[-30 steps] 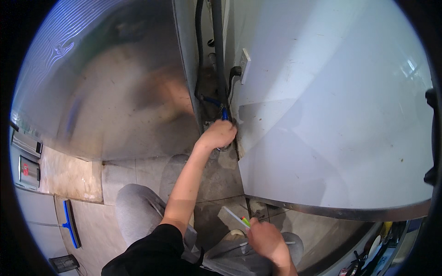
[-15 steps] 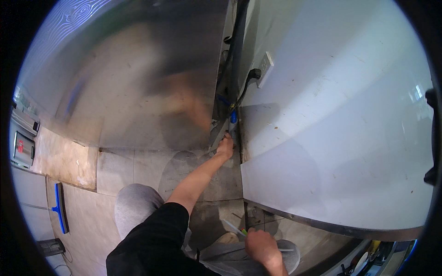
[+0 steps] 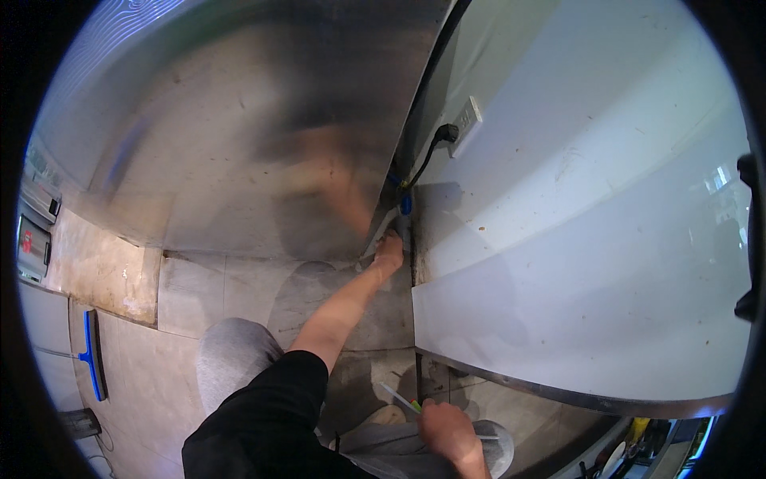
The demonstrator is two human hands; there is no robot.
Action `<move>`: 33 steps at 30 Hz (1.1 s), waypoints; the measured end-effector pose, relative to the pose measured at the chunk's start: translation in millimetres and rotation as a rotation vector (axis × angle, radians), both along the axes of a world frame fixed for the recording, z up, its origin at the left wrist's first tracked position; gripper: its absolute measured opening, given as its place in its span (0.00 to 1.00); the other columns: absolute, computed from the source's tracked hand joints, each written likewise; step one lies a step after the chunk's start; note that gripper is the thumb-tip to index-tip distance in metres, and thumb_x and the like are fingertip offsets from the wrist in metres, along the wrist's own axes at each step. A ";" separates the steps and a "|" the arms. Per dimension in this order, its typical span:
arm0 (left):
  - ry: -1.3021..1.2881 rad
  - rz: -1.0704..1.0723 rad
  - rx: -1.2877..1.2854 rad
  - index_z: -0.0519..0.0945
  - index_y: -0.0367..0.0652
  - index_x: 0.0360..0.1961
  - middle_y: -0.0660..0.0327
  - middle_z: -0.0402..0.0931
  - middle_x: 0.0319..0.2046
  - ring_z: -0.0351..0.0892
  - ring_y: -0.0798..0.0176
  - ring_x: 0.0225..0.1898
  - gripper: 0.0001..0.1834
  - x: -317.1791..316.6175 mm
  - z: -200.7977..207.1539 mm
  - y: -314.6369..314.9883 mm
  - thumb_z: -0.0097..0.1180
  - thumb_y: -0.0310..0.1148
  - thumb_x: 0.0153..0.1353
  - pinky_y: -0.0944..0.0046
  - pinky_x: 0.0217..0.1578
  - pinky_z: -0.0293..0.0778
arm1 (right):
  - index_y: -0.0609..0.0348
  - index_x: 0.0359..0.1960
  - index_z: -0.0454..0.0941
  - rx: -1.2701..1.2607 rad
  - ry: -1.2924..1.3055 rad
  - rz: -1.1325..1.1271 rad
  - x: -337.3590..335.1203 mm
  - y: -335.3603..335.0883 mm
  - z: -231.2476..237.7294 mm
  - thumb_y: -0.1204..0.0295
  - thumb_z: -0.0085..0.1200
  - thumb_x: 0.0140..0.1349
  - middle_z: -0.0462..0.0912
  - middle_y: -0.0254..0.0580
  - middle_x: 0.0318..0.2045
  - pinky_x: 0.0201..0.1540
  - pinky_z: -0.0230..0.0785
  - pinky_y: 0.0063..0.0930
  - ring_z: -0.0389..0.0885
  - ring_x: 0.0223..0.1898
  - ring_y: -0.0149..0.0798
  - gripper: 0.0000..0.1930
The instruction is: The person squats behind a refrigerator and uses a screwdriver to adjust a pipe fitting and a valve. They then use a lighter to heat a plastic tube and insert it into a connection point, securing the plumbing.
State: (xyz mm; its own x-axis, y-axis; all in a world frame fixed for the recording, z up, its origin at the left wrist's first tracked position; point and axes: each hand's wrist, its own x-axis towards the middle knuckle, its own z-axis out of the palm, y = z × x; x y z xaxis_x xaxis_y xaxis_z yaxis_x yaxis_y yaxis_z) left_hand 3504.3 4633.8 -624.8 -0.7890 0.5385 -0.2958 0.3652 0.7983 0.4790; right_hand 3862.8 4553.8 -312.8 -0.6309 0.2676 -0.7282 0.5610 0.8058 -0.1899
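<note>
My left hand [image 3: 389, 249] reaches forward to the bottom of the narrow gap between a stainless steel cabinet side [image 3: 239, 120] and a white wall panel [image 3: 574, 239]. Its fingers curl against the gap's edge, and whether they hold anything is hidden. Just above that hand, a small blue object [image 3: 405, 205] sits in the gap beside a black cord [image 3: 427, 156]. My right hand [image 3: 447, 431] rests low by my knee, closed around a thin pale tool [image 3: 399, 397] with a green and yellow bit at the grip.
The black cord runs up to a white wall socket [image 3: 465, 121]. A blue-handled squeegee [image 3: 92, 355] lies on the tiled floor at the left. My grey-trousered knees [image 3: 231, 359] fill the lower middle. Cluttered items [image 3: 638, 447] show at the lower right.
The view has swung left and tilted up, so the gap now sits higher. My left hand has dropped from the blue object to the base of the gap. The right hand has stayed by my knee.
</note>
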 end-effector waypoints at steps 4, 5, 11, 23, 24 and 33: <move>-0.119 -0.029 0.048 0.66 0.29 0.68 0.39 0.75 0.64 0.77 0.40 0.66 0.43 -0.8 10.7 -7.6 0.76 0.40 0.59 0.47 0.65 0.73 | 0.66 0.42 0.79 -0.007 0.007 0.001 -1.5 -1.2 2.3 0.65 0.53 0.69 0.87 0.64 0.34 0.45 0.80 0.60 0.87 0.41 0.68 0.13; -0.140 -0.017 0.091 0.67 0.30 0.68 0.39 0.75 0.64 0.76 0.39 0.66 0.44 -0.6 12.0 -8.8 0.76 0.41 0.58 0.47 0.66 0.73 | 0.66 0.41 0.79 -0.007 0.015 -0.004 -2.9 -1.2 2.9 0.65 0.53 0.69 0.87 0.64 0.34 0.45 0.80 0.60 0.87 0.41 0.68 0.13; -0.127 -0.039 0.176 0.68 0.27 0.66 0.36 0.79 0.58 0.78 0.36 0.63 0.45 0.1 7.4 -11.8 0.77 0.46 0.58 0.46 0.64 0.75 | 0.66 0.40 0.79 -0.007 0.040 -0.002 -7.3 -1.0 4.3 0.66 0.53 0.69 0.86 0.65 0.32 0.45 0.80 0.61 0.87 0.38 0.68 0.12; -0.130 0.050 0.302 0.71 0.23 0.61 0.31 0.81 0.51 0.80 0.31 0.58 0.38 10.9 1.3 -13.9 0.73 0.43 0.61 0.44 0.58 0.77 | 0.68 0.42 0.81 -0.016 0.010 -0.034 -8.9 -3.6 9.7 0.72 0.50 0.69 0.88 0.63 0.36 0.48 0.81 0.57 0.88 0.44 0.65 0.11; -0.114 0.105 0.338 0.70 0.23 0.61 0.31 0.81 0.51 0.80 0.31 0.58 0.37 14.3 -3.4 -12.9 0.72 0.41 0.61 0.44 0.58 0.77 | 0.68 0.42 0.81 -0.022 0.032 -0.035 -9.0 -3.2 11.0 0.73 0.50 0.69 0.88 0.63 0.36 0.48 0.81 0.57 0.88 0.44 0.65 0.11; 0.078 0.173 0.413 0.60 0.23 0.66 0.31 0.80 0.53 0.80 0.28 0.56 0.38 33.2 -39.5 -7.6 0.65 0.31 0.63 0.42 0.59 0.77 | 0.68 0.43 0.80 -0.044 0.077 -0.080 -7.8 -1.3 16.9 0.74 0.49 0.69 0.88 0.64 0.37 0.47 0.81 0.58 0.89 0.44 0.65 0.11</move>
State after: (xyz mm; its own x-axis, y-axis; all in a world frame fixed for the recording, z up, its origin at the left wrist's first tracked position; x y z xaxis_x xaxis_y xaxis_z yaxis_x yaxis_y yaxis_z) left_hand 3537.5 4626.2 -664.3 -0.8891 0.4572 -0.0201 0.2910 0.5987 0.7463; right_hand 3855.1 4552.4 -296.0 -0.6631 0.2881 -0.6909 0.6056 0.7490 -0.2688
